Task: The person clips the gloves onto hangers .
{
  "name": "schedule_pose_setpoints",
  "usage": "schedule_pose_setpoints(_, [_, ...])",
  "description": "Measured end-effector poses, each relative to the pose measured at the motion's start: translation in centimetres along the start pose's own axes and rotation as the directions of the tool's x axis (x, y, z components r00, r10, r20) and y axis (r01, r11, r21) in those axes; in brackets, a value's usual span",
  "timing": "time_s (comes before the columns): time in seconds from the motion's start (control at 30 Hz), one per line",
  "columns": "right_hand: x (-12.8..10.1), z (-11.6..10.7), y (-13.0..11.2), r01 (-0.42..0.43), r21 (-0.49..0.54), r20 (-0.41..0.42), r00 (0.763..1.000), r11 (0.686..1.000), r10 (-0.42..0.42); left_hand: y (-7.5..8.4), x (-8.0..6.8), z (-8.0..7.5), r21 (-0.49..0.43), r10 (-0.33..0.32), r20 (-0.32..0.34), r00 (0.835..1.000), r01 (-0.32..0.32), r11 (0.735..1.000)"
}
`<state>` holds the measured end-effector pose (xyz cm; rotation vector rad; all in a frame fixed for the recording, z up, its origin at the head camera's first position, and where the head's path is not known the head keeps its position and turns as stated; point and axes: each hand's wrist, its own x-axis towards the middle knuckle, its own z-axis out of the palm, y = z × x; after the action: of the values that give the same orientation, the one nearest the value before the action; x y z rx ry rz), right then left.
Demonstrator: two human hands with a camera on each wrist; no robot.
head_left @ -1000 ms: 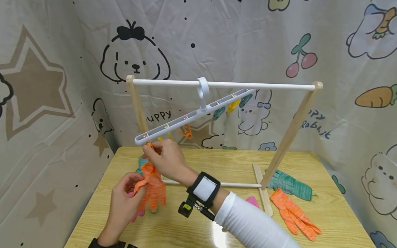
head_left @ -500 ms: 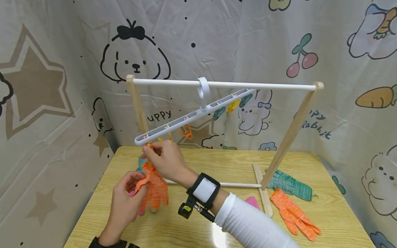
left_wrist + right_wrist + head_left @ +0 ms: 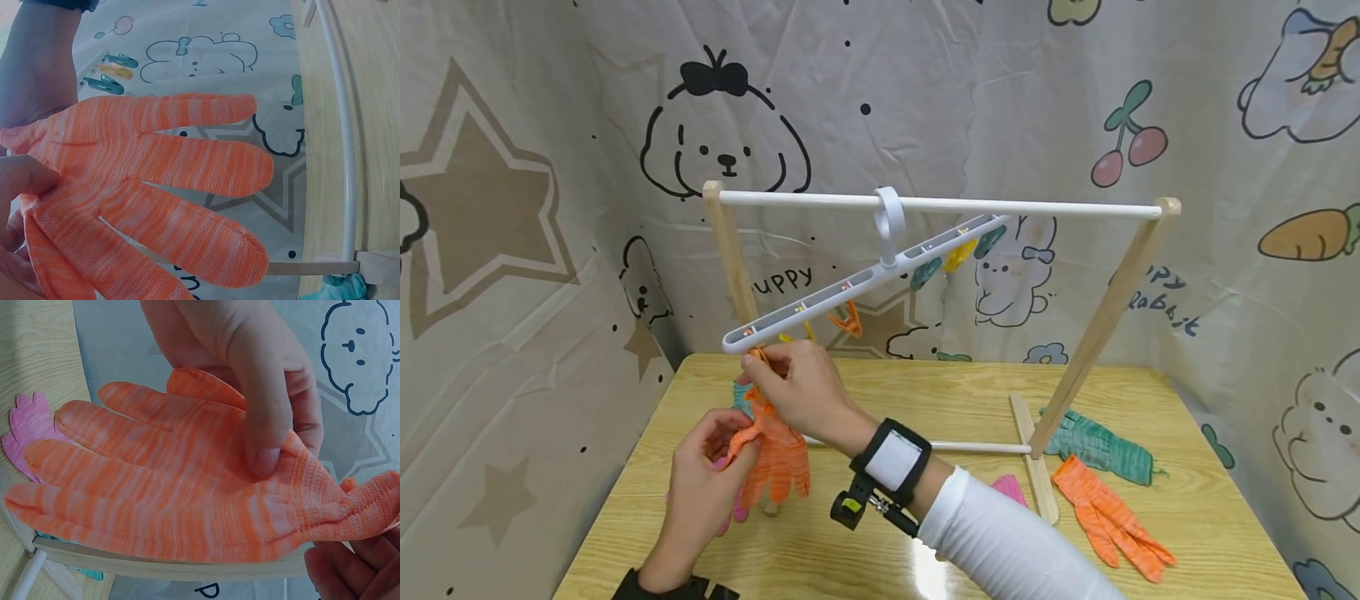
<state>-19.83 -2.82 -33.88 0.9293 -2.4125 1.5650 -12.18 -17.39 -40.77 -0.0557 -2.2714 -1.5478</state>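
A person's right hand (image 3: 797,387) pinches an orange clip (image 3: 758,357) at the low end of a tilted white clip hanger (image 3: 857,283), while the left hand (image 3: 703,475) pinches the cuff of an orange glove (image 3: 775,462) and holds it up to that clip. The glove hangs fingers down just above the wooden table (image 3: 925,550), with its cuff bunched between the two hands. From the right wrist, a thumb (image 3: 262,425) presses into the knit near the cuff; from the left wrist, the glove's fingers (image 3: 187,162) spread wide across the frame.

The work looks to be at an early stage. The hanger, hooked over the white rail (image 3: 1000,205) of a wooden rack (image 3: 1105,325), carries no glove on its other clips (image 3: 848,319), and whether the orange clip has yet bitten on the cuff cannot be told. Another orange glove (image 3: 1108,517) and a green glove (image 3: 1101,448) lie by the rack's right foot, well apart from the hands.

A pink glove (image 3: 1011,487) is mostly hidden behind the white sleeve (image 3: 1000,542), a second pink one (image 3: 28,425) shows behind the held glove, and a scrap of green (image 3: 741,398) sits behind the hands. The far clips (image 3: 958,257) are too small to count surely.
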Motion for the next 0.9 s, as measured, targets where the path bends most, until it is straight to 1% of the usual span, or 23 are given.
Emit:
schedule_pose_setpoints(0.2, [-0.05,-0.01,0.04,-0.006,0.000,-0.001,1.000,1.000,0.006,0.30,0.08,0.00,-0.007,-0.009,-0.006,1.000,0.009,1.000])
schedule_pose_setpoints(0.5, [-0.18,0.13,-0.09,-0.030,-0.021,0.022,0.999,0.999,0.031,0.47,0.15,-0.12,-0.022,0.013,-0.005,1.000,-0.013,1.000])
schedule_pose_setpoints(0.63, [-0.29,0.26,-0.17,-0.051,-0.003,0.038,0.998,0.999,0.051,0.50,0.18,-0.18,-0.016,0.017,-0.005,1.000,-0.017,1.000])
schedule_pose_setpoints(0.9, [-0.40,0.42,-0.18,-0.065,0.043,0.035,0.997,0.997,0.064,0.46,0.19,-0.30,0.010,0.006,-0.001,1.000,-0.006,1.000])
